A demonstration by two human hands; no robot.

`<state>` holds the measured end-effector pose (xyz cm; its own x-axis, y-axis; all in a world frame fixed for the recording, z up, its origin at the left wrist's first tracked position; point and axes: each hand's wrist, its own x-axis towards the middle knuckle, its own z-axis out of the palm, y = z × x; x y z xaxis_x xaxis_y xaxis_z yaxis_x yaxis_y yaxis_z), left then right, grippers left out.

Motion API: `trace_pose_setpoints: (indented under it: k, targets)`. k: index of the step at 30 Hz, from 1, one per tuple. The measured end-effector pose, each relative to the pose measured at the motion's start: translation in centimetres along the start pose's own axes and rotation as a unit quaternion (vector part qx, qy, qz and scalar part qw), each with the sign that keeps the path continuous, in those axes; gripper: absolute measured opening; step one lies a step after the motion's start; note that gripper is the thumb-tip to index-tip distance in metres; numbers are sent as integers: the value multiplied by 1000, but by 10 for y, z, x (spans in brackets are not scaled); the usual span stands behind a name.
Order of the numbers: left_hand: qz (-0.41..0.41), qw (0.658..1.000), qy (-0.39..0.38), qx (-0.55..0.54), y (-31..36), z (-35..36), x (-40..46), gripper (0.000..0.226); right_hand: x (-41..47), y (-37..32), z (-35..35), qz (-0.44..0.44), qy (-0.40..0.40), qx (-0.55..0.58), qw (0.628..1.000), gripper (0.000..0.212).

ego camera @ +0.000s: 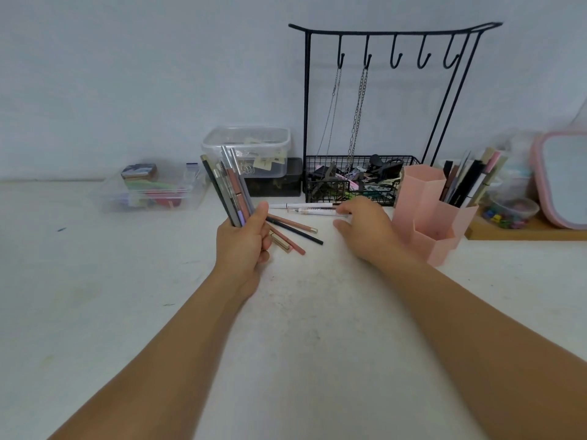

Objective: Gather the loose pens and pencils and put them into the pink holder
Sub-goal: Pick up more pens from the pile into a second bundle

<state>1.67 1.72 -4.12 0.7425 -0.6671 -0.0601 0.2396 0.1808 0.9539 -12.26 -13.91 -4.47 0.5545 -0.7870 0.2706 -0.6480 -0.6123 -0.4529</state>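
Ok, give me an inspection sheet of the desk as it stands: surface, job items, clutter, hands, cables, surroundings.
Surface: white table, scuffed and marked.
Job's things: bundle of pencils in the left hand; loose pencils and two white pens lie on the table; pink holder at right, its rear cell already stocked.
Clutter: clear tubs, wire rack with chains, pink mirror, bead cup.
Hands: left hand grips the bundle; right hand reaches at the white pens, grip unclear.
Cables: nothing seen.
Surroundings: plain pale wall.
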Motion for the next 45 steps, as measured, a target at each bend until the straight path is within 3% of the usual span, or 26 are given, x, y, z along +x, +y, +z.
trace_pose_setpoints:
  k: [7, 14, 21, 26, 32, 41, 45]
  targets:
    - [-3, 1000, 2, -10, 1, 1, -3, 29, 2, 0, 9, -9, 4, -48, 999, 29]
    - [-6, 1000, 10, -8, 2, 2, -3, 29, 4, 2, 7, -1, -2, -27, 1000, 6]
    - [-2, 1000, 12, -1, 4, 2, -4, 33, -3, -24, -1, 4, 16, 201, 979, 7]
    - [17, 1000, 2, -19, 5, 2, -7, 40, -18, -60, -6, 29, -58, 394, 917, 10]
    - [35, 999, -4, -25, 3, 2, -7, 48, -39, -89, 14, 3, -128, 501, 856, 11]
    - [19, 1000, 4, -17, 0, 3, -3, 32, -45, -88, 24, -48, -52, 435, 897, 6]
    - [20, 1000, -1, 21, -2, 4, -4, 21, -46, -87, 22, -43, -59, 452, 889, 12]
